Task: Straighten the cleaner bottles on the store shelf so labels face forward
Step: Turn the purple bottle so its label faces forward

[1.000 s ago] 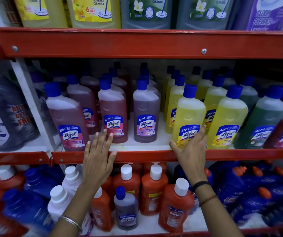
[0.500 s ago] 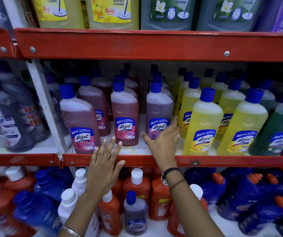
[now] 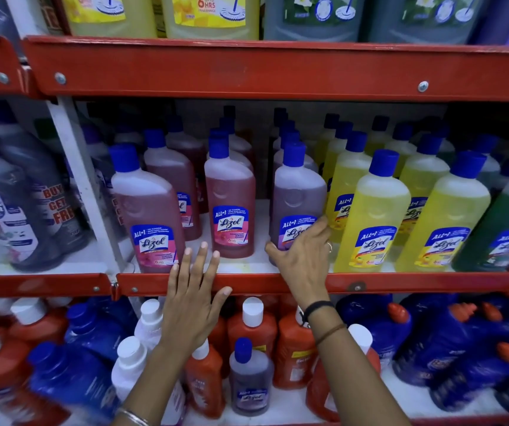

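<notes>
Rows of blue-capped cleaner bottles stand on the middle red shelf. My right hand wraps around the base of the front purple bottle, covering part of its label. To its left stand a pink bottle and a tilted pink bottle, labels facing out. To its right are yellow bottles, slightly leaning. My left hand is spread flat over the shelf's front edge, fingertips just below the two pink bottles, holding nothing.
A white upright post divides the shelf from dark bottles at the left. Green bottles stand at the far right. Orange, white and blue bottles crowd the lower shelf; large jugs sit above.
My right hand moved left from the front yellow bottle to the purple bottle and closed around its base. The left hand stayed on the shelf edge. The view shifted left.
</notes>
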`<state>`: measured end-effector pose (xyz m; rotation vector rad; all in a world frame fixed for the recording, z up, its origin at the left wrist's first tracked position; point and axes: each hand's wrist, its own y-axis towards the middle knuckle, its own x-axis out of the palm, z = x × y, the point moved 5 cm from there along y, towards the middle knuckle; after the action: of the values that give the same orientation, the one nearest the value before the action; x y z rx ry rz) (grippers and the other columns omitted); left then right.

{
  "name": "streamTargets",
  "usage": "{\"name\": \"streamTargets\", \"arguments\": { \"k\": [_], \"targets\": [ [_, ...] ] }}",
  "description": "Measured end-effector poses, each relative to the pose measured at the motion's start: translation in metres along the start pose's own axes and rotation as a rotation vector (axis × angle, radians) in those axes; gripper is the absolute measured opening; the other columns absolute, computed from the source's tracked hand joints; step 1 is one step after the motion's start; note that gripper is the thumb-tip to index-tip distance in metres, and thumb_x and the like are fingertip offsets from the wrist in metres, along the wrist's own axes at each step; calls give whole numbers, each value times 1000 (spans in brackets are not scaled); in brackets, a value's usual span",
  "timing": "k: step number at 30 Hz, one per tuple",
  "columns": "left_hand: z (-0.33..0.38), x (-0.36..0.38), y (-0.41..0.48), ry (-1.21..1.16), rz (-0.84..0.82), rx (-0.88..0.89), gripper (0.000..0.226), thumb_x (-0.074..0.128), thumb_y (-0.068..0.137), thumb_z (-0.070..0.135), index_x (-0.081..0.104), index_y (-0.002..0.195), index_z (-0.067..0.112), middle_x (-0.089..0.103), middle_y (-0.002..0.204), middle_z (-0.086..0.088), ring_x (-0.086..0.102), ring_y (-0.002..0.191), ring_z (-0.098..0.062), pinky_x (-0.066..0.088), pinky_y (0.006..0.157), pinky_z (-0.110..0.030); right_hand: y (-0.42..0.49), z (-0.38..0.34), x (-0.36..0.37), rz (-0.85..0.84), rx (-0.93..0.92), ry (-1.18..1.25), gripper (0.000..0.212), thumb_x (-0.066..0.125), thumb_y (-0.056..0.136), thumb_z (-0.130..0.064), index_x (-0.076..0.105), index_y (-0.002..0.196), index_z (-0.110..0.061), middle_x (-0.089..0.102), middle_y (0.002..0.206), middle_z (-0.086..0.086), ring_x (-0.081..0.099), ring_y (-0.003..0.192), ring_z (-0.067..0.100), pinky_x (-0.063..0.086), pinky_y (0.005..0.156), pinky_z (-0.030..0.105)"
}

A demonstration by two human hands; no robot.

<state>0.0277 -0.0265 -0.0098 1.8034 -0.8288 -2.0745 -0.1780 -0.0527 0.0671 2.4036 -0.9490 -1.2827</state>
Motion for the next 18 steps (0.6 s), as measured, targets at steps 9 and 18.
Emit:
{"name": "streamTargets", "arguments": {
  "k": [9, 18],
  "targets": [
    [-1, 0, -4, -1, 9, -1, 68, 17, 96, 60, 13, 152, 21, 16, 161, -7, -7, 150, -18, -7, 120, -36, -22, 8, -17, -39, 14, -2, 113, 77, 62, -46, 14, 140, 7, 41, 131, 27, 46, 116, 42, 44, 96, 45],
    [-19, 5, -22, -34, 10, -14, 67, 15, 96, 62, 1, 152, 28, -16, 162, 9, -10, 149, -15, -9, 118, -33, -67, -25, -25, 289, -232, 268, 85, 74, 73, -39, 26, 134, -4, 41, 133, 25, 31, 126, 32, 27, 107, 34]
  ]
}}
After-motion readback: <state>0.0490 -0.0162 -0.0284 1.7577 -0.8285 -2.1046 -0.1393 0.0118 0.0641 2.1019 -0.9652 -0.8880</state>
